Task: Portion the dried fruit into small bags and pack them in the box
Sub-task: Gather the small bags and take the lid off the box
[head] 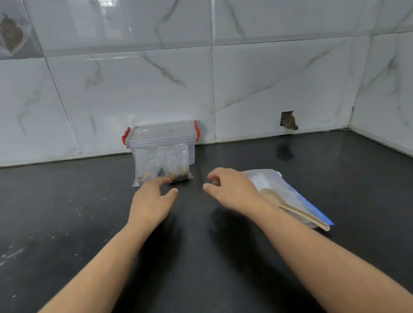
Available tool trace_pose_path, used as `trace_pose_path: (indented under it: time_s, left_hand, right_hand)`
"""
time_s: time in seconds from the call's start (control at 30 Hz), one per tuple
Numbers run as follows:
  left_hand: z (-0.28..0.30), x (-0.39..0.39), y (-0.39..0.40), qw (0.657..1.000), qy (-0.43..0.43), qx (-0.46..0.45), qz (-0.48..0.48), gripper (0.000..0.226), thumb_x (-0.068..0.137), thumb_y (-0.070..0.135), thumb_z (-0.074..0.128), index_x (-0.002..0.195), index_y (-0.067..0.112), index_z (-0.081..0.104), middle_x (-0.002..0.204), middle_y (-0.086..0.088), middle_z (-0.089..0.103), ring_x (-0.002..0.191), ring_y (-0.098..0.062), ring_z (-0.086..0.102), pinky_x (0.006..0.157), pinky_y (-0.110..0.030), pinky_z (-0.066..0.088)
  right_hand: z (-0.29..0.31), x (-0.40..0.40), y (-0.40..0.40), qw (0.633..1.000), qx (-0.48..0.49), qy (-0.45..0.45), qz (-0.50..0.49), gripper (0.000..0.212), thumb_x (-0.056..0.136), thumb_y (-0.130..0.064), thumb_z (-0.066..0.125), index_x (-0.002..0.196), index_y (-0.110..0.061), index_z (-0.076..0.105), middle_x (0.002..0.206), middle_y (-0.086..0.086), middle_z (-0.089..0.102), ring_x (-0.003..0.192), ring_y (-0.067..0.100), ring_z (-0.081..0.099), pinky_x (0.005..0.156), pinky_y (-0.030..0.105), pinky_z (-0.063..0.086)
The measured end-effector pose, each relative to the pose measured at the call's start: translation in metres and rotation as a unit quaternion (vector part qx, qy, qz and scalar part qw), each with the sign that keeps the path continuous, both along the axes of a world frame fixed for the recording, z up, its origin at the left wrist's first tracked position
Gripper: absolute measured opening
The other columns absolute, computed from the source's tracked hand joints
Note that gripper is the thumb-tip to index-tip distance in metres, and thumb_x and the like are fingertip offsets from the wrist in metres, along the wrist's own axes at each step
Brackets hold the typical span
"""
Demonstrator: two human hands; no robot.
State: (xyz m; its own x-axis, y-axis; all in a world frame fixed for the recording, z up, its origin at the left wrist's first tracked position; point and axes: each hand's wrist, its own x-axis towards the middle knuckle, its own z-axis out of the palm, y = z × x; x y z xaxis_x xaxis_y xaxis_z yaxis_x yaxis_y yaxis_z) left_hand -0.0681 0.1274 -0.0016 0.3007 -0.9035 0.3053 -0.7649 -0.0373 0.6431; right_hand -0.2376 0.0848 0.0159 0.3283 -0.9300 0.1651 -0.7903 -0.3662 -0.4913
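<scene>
A clear plastic box [162,136] with red latches and its lid on stands against the tiled wall. Two small clear bags lean on its front, a left bag [145,167] and a right bag [177,162], each with dried fruit at the bottom. My left hand [150,203] hovers just in front of the bags with loosely curled fingers, its fingertips at their base, holding nothing. My right hand [229,188] hangs empty beside it, fingers loosely curled. A large zip bag [288,191] with a blue edge lies to the right, a wooden spoon [296,208] on top of it.
The dark countertop [78,248] runs from the wall to the near edge, with faint white marks on its left. Tiled walls meet in a corner at the far right. A small hole [288,120] shows in the wall at counter level.
</scene>
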Motion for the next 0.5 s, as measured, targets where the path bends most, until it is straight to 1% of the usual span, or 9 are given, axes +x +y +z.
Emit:
trace_pose_path:
  time_s: [0.07, 0.2, 0.27, 0.33, 0.37, 0.4, 0.43, 0.47, 0.5]
  left_hand:
    - [-0.001, 0.022, -0.009, 0.997, 0.059, -0.002, 0.043, 0.037, 0.09, 0.017, 0.056, 0.126, 0.009, 0.058, 0.131, -0.01, 0.058, 0.122, -0.026, 0.052, 0.098, -0.028, 0.035]
    - [-0.006, 0.06, -0.036, 0.981, 0.174, 0.006, 0.087, 0.047, 0.093, 0.018, 0.052, 0.138, 0.006, 0.044, 0.14, -0.013, 0.049, 0.129, -0.028, 0.046, 0.105, -0.034, 0.032]
    - [-0.008, 0.074, -0.051, 0.969, 0.226, 0.008, 0.096, 0.052, 0.095, 0.019, 0.048, 0.144, 0.007, 0.034, 0.147, -0.014, 0.04, 0.134, -0.027, 0.039, 0.109, -0.035, 0.028]
    - [-0.007, 0.083, -0.066, 0.962, 0.253, 0.007, 0.098, 0.054, 0.096, 0.019, 0.043, 0.147, 0.008, 0.028, 0.149, -0.012, 0.037, 0.136, -0.025, 0.036, 0.109, -0.032, 0.026]
    - [-0.006, 0.087, -0.073, 0.959, 0.266, 0.012, 0.097, 0.052, 0.097, 0.019, 0.042, 0.146, 0.007, 0.029, 0.145, -0.01, 0.041, 0.132, -0.024, 0.039, 0.106, -0.03, 0.029]
    - [-0.005, 0.089, -0.08, 0.956, 0.281, 0.013, 0.088, 0.046, 0.097, 0.017, 0.041, 0.141, 0.007, 0.035, 0.132, -0.007, 0.049, 0.122, -0.022, 0.045, 0.098, -0.028, 0.035]
    - [-0.004, 0.091, -0.087, 0.951, 0.298, 0.017, 0.079, 0.032, 0.097, 0.015, 0.04, 0.129, 0.011, 0.044, 0.111, -0.002, 0.054, 0.106, -0.019, 0.047, 0.084, -0.024, 0.039]
    - [-0.001, 0.09, -0.09, 0.947, 0.314, 0.025, 0.061, 0.014, 0.096, 0.011, 0.04, 0.107, 0.019, 0.047, 0.093, 0.005, 0.05, 0.091, -0.016, 0.047, 0.072, -0.02, 0.037]
    - [0.002, 0.089, -0.092, 0.943, 0.33, 0.028, 0.043, 0.014, 0.094, 0.008, 0.042, 0.092, 0.021, 0.046, 0.084, 0.006, 0.047, 0.081, -0.012, 0.047, 0.067, -0.018, 0.036]
  right_hand:
    - [-0.003, 0.023, -0.02, 0.996, 0.056, -0.074, -0.01, 0.047, 0.093, -0.037, 0.051, 0.134, -0.014, 0.05, 0.133, 0.004, 0.056, 0.123, 0.023, 0.051, 0.098, 0.031, 0.039]
    - [-0.01, 0.056, -0.052, 0.983, 0.114, -0.14, -0.038, 0.055, 0.097, -0.033, 0.045, 0.145, -0.011, 0.033, 0.147, 0.008, 0.041, 0.132, 0.026, 0.041, 0.102, 0.034, 0.035]
    - [-0.012, 0.066, -0.066, 0.977, 0.127, -0.166, -0.042, 0.055, 0.097, -0.03, 0.044, 0.146, -0.01, 0.029, 0.147, 0.009, 0.04, 0.132, 0.027, 0.041, 0.102, 0.034, 0.035]
    - [-0.013, 0.073, -0.08, 0.968, 0.137, -0.208, -0.034, 0.05, 0.098, -0.028, 0.044, 0.143, -0.01, 0.033, 0.142, 0.008, 0.045, 0.127, 0.026, 0.045, 0.097, 0.032, 0.037]
    - [-0.014, 0.077, -0.086, 0.963, 0.141, -0.228, -0.028, 0.046, 0.097, -0.027, 0.045, 0.14, -0.012, 0.037, 0.137, 0.006, 0.048, 0.123, 0.025, 0.048, 0.097, 0.031, 0.038]
    - [-0.014, 0.081, -0.091, 0.959, 0.145, -0.242, -0.022, 0.045, 0.096, -0.027, 0.046, 0.138, -0.013, 0.039, 0.136, 0.005, 0.051, 0.12, 0.024, 0.051, 0.099, 0.033, 0.041]
    - [-0.014, 0.085, -0.097, 0.955, 0.149, -0.255, -0.016, 0.046, 0.094, -0.026, 0.048, 0.137, -0.013, 0.04, 0.134, 0.003, 0.052, 0.118, 0.023, 0.052, 0.1, 0.035, 0.043]
    - [-0.014, 0.089, -0.101, 0.951, 0.155, -0.267, -0.01, 0.046, 0.093, -0.025, 0.05, 0.136, -0.014, 0.04, 0.131, 0.002, 0.054, 0.116, 0.022, 0.053, 0.1, 0.037, 0.044]
    - [-0.014, 0.093, -0.104, 0.947, 0.16, -0.278, -0.005, 0.047, 0.091, -0.022, 0.053, 0.136, -0.015, 0.041, 0.125, 0.0, 0.055, 0.114, 0.021, 0.055, 0.1, 0.039, 0.045]
